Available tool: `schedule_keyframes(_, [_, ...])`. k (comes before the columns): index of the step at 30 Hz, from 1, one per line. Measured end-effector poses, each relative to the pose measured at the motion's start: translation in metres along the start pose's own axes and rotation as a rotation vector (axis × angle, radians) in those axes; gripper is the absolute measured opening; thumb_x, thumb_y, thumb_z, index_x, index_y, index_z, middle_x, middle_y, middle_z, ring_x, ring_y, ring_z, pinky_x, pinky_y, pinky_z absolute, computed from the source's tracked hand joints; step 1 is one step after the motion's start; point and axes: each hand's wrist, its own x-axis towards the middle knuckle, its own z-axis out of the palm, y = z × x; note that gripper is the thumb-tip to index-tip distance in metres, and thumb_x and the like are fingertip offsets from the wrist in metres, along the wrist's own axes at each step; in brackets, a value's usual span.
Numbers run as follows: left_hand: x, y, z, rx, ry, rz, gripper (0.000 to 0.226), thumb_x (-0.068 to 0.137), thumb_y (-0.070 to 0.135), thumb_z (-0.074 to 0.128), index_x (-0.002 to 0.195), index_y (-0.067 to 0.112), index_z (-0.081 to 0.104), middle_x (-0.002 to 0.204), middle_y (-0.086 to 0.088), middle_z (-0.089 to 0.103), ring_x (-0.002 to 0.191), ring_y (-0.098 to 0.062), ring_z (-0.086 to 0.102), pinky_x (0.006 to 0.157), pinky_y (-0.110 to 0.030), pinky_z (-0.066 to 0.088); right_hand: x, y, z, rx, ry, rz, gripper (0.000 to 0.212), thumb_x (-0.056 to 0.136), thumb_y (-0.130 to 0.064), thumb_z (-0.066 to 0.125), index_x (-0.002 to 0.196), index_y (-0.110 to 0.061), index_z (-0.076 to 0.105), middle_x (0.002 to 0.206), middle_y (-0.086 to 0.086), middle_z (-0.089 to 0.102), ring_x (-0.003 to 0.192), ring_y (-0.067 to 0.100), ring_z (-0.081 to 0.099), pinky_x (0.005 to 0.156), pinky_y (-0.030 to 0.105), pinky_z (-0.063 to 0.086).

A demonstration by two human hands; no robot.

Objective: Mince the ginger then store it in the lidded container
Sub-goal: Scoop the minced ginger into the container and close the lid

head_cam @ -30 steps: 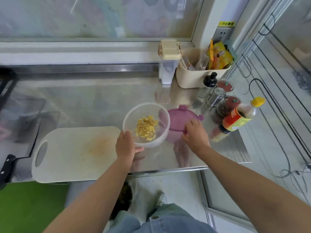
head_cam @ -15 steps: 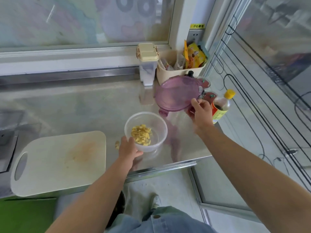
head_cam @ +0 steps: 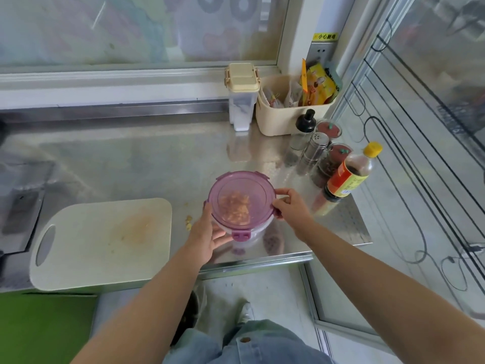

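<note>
A round clear container (head_cam: 253, 236) stands on the steel counter near its front edge. A translucent purple lid (head_cam: 241, 199) lies on top of it, its clip tabs sticking out. Minced ginger (head_cam: 235, 208) shows through the lid inside the container. My left hand (head_cam: 207, 236) cups the container's left side. My right hand (head_cam: 290, 207) grips the lid's right rim with fingers and thumb. A few ginger bits (head_cam: 188, 223) lie loose on the counter left of the container.
A white cutting board (head_cam: 102, 243) with a yellow stain lies to the left. A sauce bottle (head_cam: 350, 173), shakers and spice jars (head_cam: 315, 148) crowd the right. A beige basket (head_cam: 288, 116) and a lidded salt box (head_cam: 241, 98) stand at the back.
My right hand lifted the purple lid off the counter, carried it over and set it down on the container. My left hand stayed on the container's side.
</note>
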Motion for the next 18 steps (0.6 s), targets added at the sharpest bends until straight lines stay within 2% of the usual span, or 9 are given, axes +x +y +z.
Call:
schedule_keyframes(3, [0.005, -0.003, 0.002, 0.034, 0.095, 0.000, 0.030, 0.096, 0.028, 0.057, 0.118, 0.008, 0.051, 0.116, -0.020, 0.061, 0.102, -0.033, 0.065, 0.062, -0.039, 0.060, 0.003, 0.002, 0.001, -0.191, 0.094, -0.054, 0.023, 0.088, -0.013, 0.061, 0.110, -0.014, 0.056, 0.074, 0.002, 0.063, 0.061, 0.012, 0.060, 0.062, 0.028, 0.050])
schedule_keyframes(7, [0.007, -0.006, 0.004, 0.079, 0.117, 0.021, 0.033, 0.095, 0.017, 0.058, 0.123, 0.004, 0.047, 0.117, -0.021, 0.060, 0.098, -0.032, 0.066, 0.060, -0.036, 0.060, 0.010, 0.012, 0.001, -0.215, 0.058, 0.039, 0.033, 0.083, -0.031, 0.073, 0.102, -0.012, 0.054, 0.087, 0.006, 0.063, 0.073, 0.018, 0.061, 0.069, 0.034, 0.052])
schedule_keyframes(11, [0.009, -0.005, 0.004, 0.084, 0.141, 0.042, 0.030, 0.091, 0.011, 0.063, 0.116, 0.002, 0.050, 0.113, -0.026, 0.062, 0.092, -0.034, 0.068, 0.063, -0.036, 0.059, 0.013, 0.016, 0.000, -0.109, 0.025, 0.099, 0.030, 0.082, -0.019, 0.076, 0.099, -0.006, 0.055, 0.083, 0.009, 0.061, 0.066, 0.018, 0.058, 0.067, 0.032, 0.052])
schedule_keyframes(13, [0.010, -0.004, 0.004, 0.107, 0.157, 0.068, 0.037, 0.088, 0.010, 0.066, 0.120, 0.004, 0.048, 0.112, -0.026, 0.062, 0.089, -0.033, 0.069, 0.059, -0.034, 0.059, 0.013, 0.013, -0.003, -0.079, 0.005, 0.101, 0.026, 0.081, -0.012, 0.076, 0.096, -0.006, 0.055, 0.082, 0.010, 0.060, 0.065, 0.018, 0.058, 0.063, 0.030, 0.052])
schedule_keyframes(15, [0.009, -0.002, 0.005, 0.134, 0.174, 0.106, 0.057, 0.087, 0.008, 0.068, 0.135, 0.009, 0.038, 0.120, -0.024, 0.058, 0.089, -0.033, 0.069, 0.058, -0.034, 0.059, 0.012, 0.010, -0.008, -0.066, -0.044, 0.124, 0.024, 0.082, -0.007, 0.074, 0.093, -0.006, 0.054, 0.083, 0.012, 0.060, 0.064, 0.018, 0.059, 0.059, 0.027, 0.052])
schedule_keyframes(17, [0.006, 0.000, 0.008, 0.304, 0.218, 0.208, 0.080, 0.089, 0.009, 0.066, 0.150, 0.023, 0.017, 0.137, -0.022, 0.044, 0.093, -0.035, 0.067, 0.071, -0.042, 0.059, 0.011, 0.007, -0.011, -0.094, -0.089, 0.153, 0.025, 0.082, -0.007, 0.074, 0.095, -0.005, 0.052, 0.084, 0.013, 0.061, 0.064, 0.017, 0.059, 0.057, 0.026, 0.052])
schedule_keyframes(18, [0.005, 0.002, 0.011, 0.480, 0.254, 0.282, 0.085, 0.090, 0.013, 0.064, 0.152, 0.030, 0.008, 0.144, -0.020, 0.035, 0.097, -0.036, 0.065, 0.082, -0.044, 0.057, 0.011, 0.004, -0.011, -0.118, -0.108, 0.166, 0.027, 0.082, -0.007, 0.073, 0.098, -0.005, 0.052, 0.085, 0.013, 0.060, 0.064, 0.017, 0.059, 0.057, 0.025, 0.052])
